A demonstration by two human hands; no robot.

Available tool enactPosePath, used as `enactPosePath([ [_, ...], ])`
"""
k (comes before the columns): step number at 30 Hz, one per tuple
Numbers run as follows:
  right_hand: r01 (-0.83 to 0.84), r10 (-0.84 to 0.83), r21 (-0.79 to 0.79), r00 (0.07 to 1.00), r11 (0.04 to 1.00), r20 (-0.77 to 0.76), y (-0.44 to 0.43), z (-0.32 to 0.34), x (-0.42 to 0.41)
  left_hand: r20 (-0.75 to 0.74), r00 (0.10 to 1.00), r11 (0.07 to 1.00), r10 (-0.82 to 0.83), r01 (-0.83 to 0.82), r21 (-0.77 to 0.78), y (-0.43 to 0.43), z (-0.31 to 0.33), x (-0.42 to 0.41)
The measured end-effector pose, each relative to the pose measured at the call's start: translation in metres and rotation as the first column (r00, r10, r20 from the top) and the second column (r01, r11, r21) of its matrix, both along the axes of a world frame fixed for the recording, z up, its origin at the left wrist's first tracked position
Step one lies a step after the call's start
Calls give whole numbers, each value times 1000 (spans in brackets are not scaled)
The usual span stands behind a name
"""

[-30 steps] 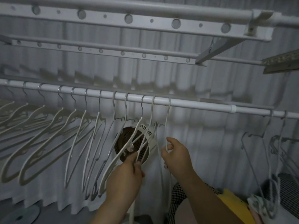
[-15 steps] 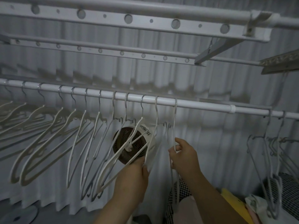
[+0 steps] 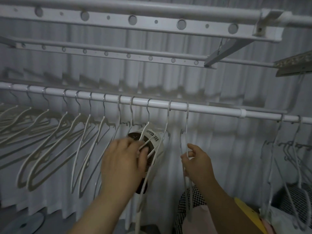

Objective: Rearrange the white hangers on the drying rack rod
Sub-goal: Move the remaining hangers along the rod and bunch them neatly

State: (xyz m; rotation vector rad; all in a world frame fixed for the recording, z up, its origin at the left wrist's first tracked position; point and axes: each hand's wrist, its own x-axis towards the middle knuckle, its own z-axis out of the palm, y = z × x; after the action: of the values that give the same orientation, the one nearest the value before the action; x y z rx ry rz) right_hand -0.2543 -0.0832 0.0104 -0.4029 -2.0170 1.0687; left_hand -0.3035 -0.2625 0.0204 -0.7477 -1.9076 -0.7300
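Hands on hangers under the rod [image 3: 211, 110]
Left hand [image 3: 123, 159] grips one white hanger [image 3: 143, 134]; right hand [image 3: 197, 161] pinches another hanger [image 3: 187, 129] at 3 o'clock

Hangers [image 3: 145, 130] hang along the rod [image 3: 211, 110], a fan [image 3: 158, 142] behind them.

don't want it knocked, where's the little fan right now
In the head view, the fan sits mid-frame below the rod, behind the hangers, just beyond the left hand and left of the right hand.
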Motion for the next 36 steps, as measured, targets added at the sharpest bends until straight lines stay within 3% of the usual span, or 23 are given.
enactPosePath([
  [4, -19, 19, -13, 1000, 1000, 11, 0, -1, -3, 258, 955, 979, 148, -105, -174, -4, 18, -25],
  [8, -30, 30, 8, 1000, 1000, 4, -1, -2, -5, 320, 922, 937, 216, -104, -334, 5, 5, -42],
  [14, -28, 28, 27, 1000, 999, -8, -2, -1, -7, 450, 857, 911, 252, -52, -410, 11, -6, -50],
  [30, -27, 27, 48, 1000, 998, -6, -2, -4, -9, 438, 870, 933, 228, -66, -355, 10, -5, -42],
  [36, -8, 9, 33, 1000, 999, -16, 2, -7, -11, 234, 964, 991, 130, -121, -54, -6, 6, -47],
])
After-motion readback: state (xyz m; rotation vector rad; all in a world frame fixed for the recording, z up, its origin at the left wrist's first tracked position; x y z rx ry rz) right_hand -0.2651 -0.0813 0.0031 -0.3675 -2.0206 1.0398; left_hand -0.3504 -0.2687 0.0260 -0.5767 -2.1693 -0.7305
